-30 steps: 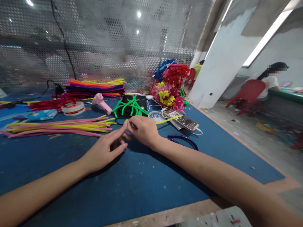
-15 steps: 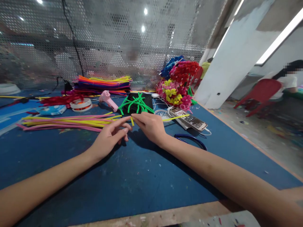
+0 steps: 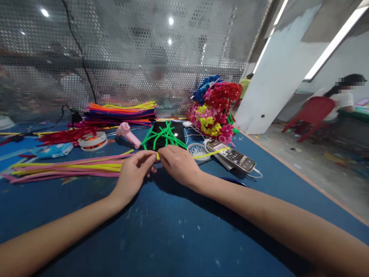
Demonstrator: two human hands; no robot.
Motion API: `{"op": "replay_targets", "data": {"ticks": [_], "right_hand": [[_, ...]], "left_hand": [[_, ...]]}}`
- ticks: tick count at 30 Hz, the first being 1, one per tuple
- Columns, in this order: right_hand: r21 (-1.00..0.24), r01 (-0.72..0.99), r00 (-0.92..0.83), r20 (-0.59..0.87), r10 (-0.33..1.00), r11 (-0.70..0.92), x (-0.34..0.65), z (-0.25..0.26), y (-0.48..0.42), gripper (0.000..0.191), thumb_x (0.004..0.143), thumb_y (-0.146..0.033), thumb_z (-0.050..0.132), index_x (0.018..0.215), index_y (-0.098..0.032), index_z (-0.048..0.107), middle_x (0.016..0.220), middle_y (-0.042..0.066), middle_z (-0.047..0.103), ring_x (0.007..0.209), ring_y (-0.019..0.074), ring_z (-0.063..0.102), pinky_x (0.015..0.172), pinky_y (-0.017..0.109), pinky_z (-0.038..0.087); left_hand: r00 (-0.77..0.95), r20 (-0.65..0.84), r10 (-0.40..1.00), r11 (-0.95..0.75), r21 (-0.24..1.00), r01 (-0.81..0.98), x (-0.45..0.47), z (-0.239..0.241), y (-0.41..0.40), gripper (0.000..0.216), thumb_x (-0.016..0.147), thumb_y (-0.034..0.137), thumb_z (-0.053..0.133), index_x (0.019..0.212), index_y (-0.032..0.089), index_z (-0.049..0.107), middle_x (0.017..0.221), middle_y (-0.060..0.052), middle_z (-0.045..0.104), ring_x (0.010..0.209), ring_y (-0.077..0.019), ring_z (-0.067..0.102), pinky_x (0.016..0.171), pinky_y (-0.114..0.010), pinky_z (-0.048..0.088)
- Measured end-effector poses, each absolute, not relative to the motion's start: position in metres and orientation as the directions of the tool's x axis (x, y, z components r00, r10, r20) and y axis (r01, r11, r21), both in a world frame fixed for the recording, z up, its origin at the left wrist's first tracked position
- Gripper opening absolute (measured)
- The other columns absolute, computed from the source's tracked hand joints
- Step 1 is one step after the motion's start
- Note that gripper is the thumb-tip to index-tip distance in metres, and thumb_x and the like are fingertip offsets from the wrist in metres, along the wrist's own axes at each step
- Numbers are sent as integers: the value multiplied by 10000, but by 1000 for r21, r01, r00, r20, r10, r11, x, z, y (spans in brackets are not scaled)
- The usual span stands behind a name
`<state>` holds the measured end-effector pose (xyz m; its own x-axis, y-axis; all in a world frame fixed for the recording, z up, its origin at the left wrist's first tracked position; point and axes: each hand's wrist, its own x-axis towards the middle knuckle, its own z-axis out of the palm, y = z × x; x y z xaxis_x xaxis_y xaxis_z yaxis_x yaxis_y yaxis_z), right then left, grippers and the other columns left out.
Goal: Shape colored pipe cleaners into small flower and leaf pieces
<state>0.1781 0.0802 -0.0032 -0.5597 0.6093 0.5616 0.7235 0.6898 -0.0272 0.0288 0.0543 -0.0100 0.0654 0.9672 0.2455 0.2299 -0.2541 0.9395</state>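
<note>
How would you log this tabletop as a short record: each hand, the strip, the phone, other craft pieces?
Left hand: fingertips at the short end of a yellow strip; exact grip unclear
Right hand: closed on the strip
Long end: crosses in front of the phone
Left side: pink and yellow strips
Center back: green stems
Right back: multicolored fuzzy flowers

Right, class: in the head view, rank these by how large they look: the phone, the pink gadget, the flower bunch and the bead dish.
1. Flower bunch, clearly largest
2. Phone
3. Pink gadget and bead dish: they look too alike to rank.
</note>
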Motion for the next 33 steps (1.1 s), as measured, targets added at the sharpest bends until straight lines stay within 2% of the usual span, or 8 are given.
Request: {"op": "replay_targets", "data": {"ticks": [2,5,10,12,17,25,28,33], "right_hand": [[-40,716,-562,560,609,697,179,0,88,155,862,-148,412,814,-114,555,725,46,561,672,112,467,583,230,296],[-9,721,-560,581,591,692,185,3,101,158,864,-152,414,803,-119,556,698,36,545,645,114,447,559,236,286],[247,699,-644,624,442,671,199,2,113,180,873,-201,429,889,-125,591,667,30,543,615,135,417,526,284,232],[297,686,-658,644,391,664,203,1,113,202,881,-202,419,945,-122,593,672,29,549,616,136,417,525,292,225],[211,685,-618,675,403,697,203,-3,111,191,875,-208,434,897,-139,611,618,6,538,568,118,398,509,279,228],[48,651,-554,713,430,758,204,-7,116,199,862,-203,450,751,-155,609,572,-8,526,552,117,414,509,267,272],[40,656,-547,713,439,753,204,-8,116,218,859,-216,447,719,-163,604,562,-12,522,542,110,414,507,267,266],[107,620,-596,709,378,777,205,-6,117,230,850,-232,443,691,-159,592,547,-13,490,548,109,400,508,263,272]], "left_hand": [[41,258,965,-260,942,212,31,-9,68,253,777,366,520,874,143,592,542,31,533,474,-84,474,454,-199,379],[48,230,972,-235,962,139,37,-7,83,260,763,377,535,880,150,580,546,35,537,474,-84,483,445,-197,382],[112,122,986,-132,988,80,45,-9,93,344,671,361,648,935,152,577,633,20,581,506,-95,537,441,-195,410],[157,74,985,-87,993,80,44,-13,95,357,673,346,651,965,154,579,648,12,601,507,-101,548,451,-204,426],[212,-17,977,-14,989,145,37,-18,98,302,759,342,565,987,146,597,607,5,611,491,-99,536,490,-221,437],[215,-31,976,-4,987,159,36,-13,96,227,782,343,538,864,154,633,614,6,621,494,-94,522,490,-213,421],[208,-28,978,-8,986,169,36,-14,95,214,778,340,543,861,165,635,611,10,625,501,-99,528,496,-216,427],[188,0,982,-36,982,187,35,-16,93,181,776,335,546,843,196,640,545,33,604,497,-101,533,501,-212,436]]}}
